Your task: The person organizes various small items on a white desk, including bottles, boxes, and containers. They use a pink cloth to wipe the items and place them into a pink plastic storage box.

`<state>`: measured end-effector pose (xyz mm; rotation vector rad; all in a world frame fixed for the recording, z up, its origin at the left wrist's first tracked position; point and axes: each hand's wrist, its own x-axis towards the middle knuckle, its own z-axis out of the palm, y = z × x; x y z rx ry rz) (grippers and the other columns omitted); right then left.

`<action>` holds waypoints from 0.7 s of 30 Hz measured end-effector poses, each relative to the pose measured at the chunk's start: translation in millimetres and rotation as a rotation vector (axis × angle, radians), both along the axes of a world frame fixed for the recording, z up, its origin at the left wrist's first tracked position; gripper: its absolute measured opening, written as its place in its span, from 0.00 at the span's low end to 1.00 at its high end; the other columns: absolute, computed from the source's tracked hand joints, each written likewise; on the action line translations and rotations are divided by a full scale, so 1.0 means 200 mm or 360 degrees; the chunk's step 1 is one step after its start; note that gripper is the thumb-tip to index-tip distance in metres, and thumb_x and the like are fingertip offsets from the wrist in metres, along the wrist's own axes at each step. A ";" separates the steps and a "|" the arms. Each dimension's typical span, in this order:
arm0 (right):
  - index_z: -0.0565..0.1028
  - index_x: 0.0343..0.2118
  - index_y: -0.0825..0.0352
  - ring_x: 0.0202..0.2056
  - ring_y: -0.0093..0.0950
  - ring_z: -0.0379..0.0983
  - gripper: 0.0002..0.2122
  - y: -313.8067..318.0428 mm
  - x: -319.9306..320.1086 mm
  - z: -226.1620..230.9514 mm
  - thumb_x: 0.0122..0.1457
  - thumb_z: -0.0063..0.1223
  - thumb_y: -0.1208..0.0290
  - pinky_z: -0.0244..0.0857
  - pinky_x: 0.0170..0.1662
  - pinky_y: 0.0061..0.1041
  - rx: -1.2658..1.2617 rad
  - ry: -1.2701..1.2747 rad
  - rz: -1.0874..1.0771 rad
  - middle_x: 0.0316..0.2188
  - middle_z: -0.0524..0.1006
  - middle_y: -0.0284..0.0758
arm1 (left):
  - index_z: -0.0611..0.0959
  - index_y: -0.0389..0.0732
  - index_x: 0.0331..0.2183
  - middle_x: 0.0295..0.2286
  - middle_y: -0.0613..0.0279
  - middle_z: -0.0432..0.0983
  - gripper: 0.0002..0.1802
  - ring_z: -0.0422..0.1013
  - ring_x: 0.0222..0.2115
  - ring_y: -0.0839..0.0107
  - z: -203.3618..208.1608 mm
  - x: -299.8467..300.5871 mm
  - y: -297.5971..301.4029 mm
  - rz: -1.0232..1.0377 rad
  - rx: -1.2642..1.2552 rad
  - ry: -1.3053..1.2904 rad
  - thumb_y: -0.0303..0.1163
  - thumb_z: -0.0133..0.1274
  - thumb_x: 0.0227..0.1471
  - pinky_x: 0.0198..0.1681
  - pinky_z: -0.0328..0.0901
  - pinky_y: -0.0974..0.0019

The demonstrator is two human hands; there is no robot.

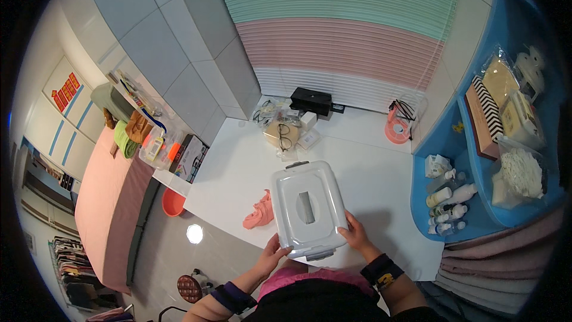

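A white lidded plastic storage box [307,206] with a grey handle recess in its lid stands on the white table [238,167], near the front edge. My left hand [271,255] grips its near left corner. My right hand [356,235] grips its near right corner. A grey latch shows at the box's front between my hands. A crumpled pink cloth [259,211] lies on the table just left of the box.
At the table's far side sit a black device [311,101], eyeglasses on a tan pouch [282,133] and small white boxes. A pink holder [398,125] stands far right. Blue shelves [476,161] with bottles and packages line the right. A pink bed [107,203] lies left.
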<state>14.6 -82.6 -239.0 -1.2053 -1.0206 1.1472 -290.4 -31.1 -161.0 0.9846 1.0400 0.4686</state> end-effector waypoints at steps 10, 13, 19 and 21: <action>0.53 0.63 0.73 0.58 0.29 0.61 0.32 -0.06 0.10 0.10 0.58 0.55 0.77 0.57 0.60 0.29 0.0080 -0.0024 -0.0321 0.59 0.63 0.41 | 0.63 0.36 0.60 0.56 0.47 0.56 0.40 0.59 0.54 0.60 0.23 0.13 0.05 -0.0283 0.1184 0.0565 0.37 0.61 0.50 0.50 0.63 0.61; 0.55 0.63 0.72 0.58 0.29 0.61 0.31 -0.15 0.25 0.23 0.58 0.55 0.75 0.56 0.59 0.27 -0.0045 0.0129 -0.0534 0.58 0.64 0.40 | 0.64 0.34 0.58 0.52 0.45 0.62 0.38 0.61 0.52 0.58 0.40 0.38 0.11 -0.0455 0.1130 0.0459 0.37 0.60 0.51 0.49 0.64 0.61; 0.55 0.63 0.69 0.56 0.29 0.62 0.31 -0.39 0.49 0.22 0.59 0.54 0.71 0.55 0.60 0.29 -0.0084 0.0496 -0.0952 0.57 0.64 0.38 | 0.59 0.27 0.59 0.48 0.39 0.66 0.44 0.61 0.51 0.45 0.23 0.84 0.13 -0.0832 0.1496 0.0562 0.41 0.59 0.49 0.55 0.59 0.52; 0.54 0.64 0.69 0.55 0.28 0.62 0.30 -0.46 0.52 0.21 0.60 0.52 0.73 0.55 0.59 0.28 -0.0144 0.0512 -0.1065 0.57 0.64 0.37 | 0.60 0.26 0.57 0.50 0.38 0.65 0.44 0.58 0.54 0.40 0.15 0.96 0.12 -0.0990 0.1580 0.0684 0.45 0.57 0.48 0.59 0.54 0.48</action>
